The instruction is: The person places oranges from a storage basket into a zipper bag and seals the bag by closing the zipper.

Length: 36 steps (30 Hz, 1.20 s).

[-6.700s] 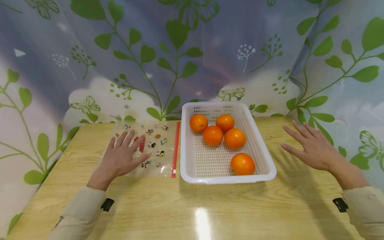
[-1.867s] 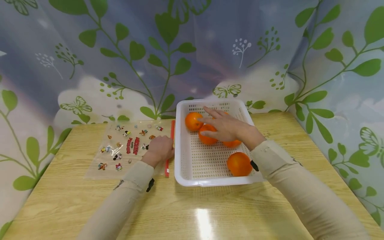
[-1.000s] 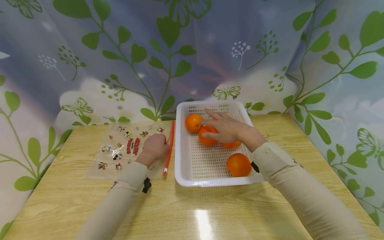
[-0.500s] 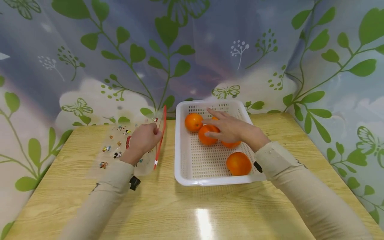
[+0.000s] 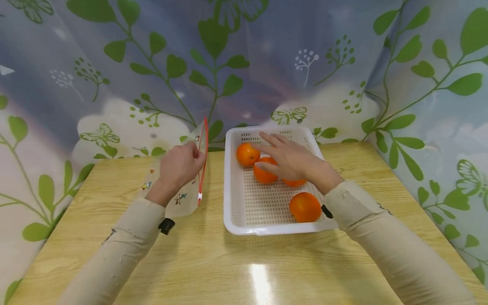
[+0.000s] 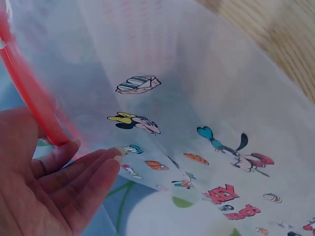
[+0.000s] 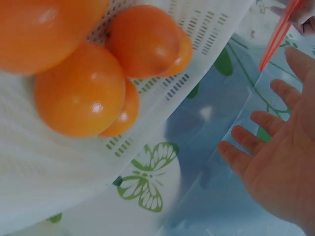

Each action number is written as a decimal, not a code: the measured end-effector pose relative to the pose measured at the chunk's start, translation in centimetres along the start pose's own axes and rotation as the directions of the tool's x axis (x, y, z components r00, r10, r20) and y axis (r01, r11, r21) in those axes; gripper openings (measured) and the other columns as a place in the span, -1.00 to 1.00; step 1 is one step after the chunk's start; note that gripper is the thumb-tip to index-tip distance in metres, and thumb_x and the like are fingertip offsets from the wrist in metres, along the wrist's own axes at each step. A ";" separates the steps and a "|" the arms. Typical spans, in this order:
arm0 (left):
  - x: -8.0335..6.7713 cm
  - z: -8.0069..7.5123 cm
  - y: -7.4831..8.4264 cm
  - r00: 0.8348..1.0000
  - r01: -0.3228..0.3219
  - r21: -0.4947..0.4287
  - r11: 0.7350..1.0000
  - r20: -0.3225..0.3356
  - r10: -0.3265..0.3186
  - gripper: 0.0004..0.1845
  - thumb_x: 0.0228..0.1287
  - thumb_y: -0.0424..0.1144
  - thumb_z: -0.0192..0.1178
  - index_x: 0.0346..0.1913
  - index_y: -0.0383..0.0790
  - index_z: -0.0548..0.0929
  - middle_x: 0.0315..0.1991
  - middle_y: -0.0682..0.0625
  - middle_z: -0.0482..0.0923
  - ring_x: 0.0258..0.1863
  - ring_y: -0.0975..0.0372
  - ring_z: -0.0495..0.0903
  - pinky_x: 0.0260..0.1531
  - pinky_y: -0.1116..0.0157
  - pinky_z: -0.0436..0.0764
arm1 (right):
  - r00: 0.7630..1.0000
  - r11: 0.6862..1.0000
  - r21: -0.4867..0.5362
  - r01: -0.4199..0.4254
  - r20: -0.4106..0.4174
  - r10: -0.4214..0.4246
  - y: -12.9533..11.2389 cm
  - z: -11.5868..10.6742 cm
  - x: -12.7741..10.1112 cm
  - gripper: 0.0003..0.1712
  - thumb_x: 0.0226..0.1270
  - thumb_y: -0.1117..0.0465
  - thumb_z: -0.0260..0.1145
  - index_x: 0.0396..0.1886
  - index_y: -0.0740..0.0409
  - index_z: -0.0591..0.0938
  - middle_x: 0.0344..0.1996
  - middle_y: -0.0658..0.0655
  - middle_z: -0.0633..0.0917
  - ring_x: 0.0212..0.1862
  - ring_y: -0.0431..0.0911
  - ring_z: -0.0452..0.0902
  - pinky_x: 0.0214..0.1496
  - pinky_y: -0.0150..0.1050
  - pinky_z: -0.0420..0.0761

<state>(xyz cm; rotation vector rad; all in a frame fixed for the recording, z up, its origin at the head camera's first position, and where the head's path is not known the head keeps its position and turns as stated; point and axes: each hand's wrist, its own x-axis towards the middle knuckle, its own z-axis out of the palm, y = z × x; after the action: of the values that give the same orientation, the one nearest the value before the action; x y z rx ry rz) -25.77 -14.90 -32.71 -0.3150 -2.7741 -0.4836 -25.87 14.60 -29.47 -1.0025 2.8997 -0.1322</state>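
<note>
Backdrop: pale curtain (image 5: 305,63) printed with green leaves and butterflies (hung on three sides)
Table (image 5: 228,271): light wood grain, glossy
Light: overhead glare

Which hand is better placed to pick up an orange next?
Probably the right hand: it hovers open over the oranges in the basket, while the left hand holds the bag by its red strip.

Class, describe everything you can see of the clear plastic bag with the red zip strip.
The bag is thin, see-through plastic printed with small cartoon figures and red lettering. A red zip strip runs along its mouth. The left hand grips it near that strip and holds it raised on edge, its lower end near the wooden table, beside the white basket.
</note>
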 end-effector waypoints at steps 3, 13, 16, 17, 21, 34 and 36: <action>0.1 -0.4 0.4 1.000 0.016 -0.006 1.000 -0.005 -0.016 -0.82 0.17 -0.18 -0.05 -0.53 -0.14 0.40 -0.72 -0.01 0.36 -0.78 0.16 0.32 -0.82 0.28 0.23 | 1.000 0.999 0.045 -0.013 -0.016 0.014 -0.5 -0.3 0.1 -0.26 0.42 -0.35 -0.18 0.52 -0.25 0.07 0.51 0.02 -0.13 0.48 0.10 -0.20 0.39 0.11 0.04; 0.4 -1.5 1.9 1.000 0.028 0.004 1.000 -0.009 -0.028 -0.80 0.13 -0.19 -0.04 -0.60 -0.13 0.35 -0.73 0.02 0.27 -0.75 0.18 0.22 -0.77 0.28 0.16 | 0.996 0.983 0.177 -0.052 -0.057 0.063 -2.0 -0.1 1.3 -0.29 0.44 -0.34 -0.23 0.49 -0.24 0.16 0.49 0.02 0.01 0.47 0.11 -0.10 0.38 0.12 0.08; 0.4 -2.0 2.4 1.000 0.026 0.016 1.000 -0.012 -0.025 -0.82 0.12 -0.20 -0.05 -0.59 -0.13 0.38 -0.72 0.01 0.32 -0.73 0.17 0.27 -0.75 0.27 0.21 | 0.995 0.968 0.247 -0.051 -0.074 0.072 -2.4 0.1 1.9 -0.29 0.44 -0.34 -0.26 0.49 -0.21 0.18 0.48 0.03 0.07 0.47 0.06 -0.08 0.40 0.08 0.03; 0.4 -2.2 2.6 1.000 0.025 0.019 1.000 -0.010 -0.025 -0.82 0.13 -0.19 -0.05 -0.58 -0.12 0.39 -0.71 0.01 0.34 -0.73 0.16 0.30 -0.74 0.26 0.23 | 0.994 0.962 0.267 -0.049 -0.081 0.073 -2.5 0.2 2.0 -0.29 0.45 -0.33 -0.26 0.48 -0.18 0.19 0.47 0.03 0.10 0.47 0.04 -0.07 0.41 0.06 0.01; 0.5 -2.8 3.2 1.000 0.021 0.030 0.999 0.003 -0.021 -0.78 0.19 -0.14 -0.02 -0.56 -0.11 0.44 -0.69 0.01 0.41 -0.70 0.14 0.38 -0.73 0.23 0.31 | 0.990 0.937 0.347 -0.039 -0.114 0.084 -3.1 0.3 2.7 -0.32 0.48 -0.28 -0.24 0.46 -0.11 0.25 0.43 0.03 0.20 0.45 -0.02 0.01 0.40 0.01 0.08; 0.6 -2.8 5.5 0.998 0.050 0.037 0.998 0.023 -0.051 -0.83 0.12 -0.14 -0.02 -0.53 -0.10 0.47 -0.68 0.00 0.44 -0.72 0.12 0.44 -0.74 0.22 0.35 | 0.986 0.545 0.835 -0.074 -0.021 0.165 -5.1 -0.2 4.4 -0.49 0.48 -0.15 -0.01 0.09 0.11 0.57 0.00 0.19 0.61 -0.14 -0.04 0.60 -0.10 -0.18 0.59; 0.5 -2.7 5.7 0.999 0.045 0.038 0.998 0.022 -0.046 -0.83 0.13 -0.14 -0.01 -0.53 -0.10 0.47 -0.69 0.00 0.44 -0.74 0.13 0.43 -0.76 0.23 0.35 | 0.985 0.511 0.855 -0.090 -0.001 0.175 -5.2 0.0 4.6 -0.51 0.49 -0.13 0.01 0.11 0.12 0.56 -0.01 0.23 0.62 -0.17 -0.04 0.62 -0.16 -0.21 0.61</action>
<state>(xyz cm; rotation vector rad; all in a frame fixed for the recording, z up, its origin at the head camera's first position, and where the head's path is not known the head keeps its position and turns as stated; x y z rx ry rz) -24.02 -10.60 -28.46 -0.2513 -2.8146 -0.4413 -26.30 7.62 -29.07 -0.5512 2.3659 -1.4637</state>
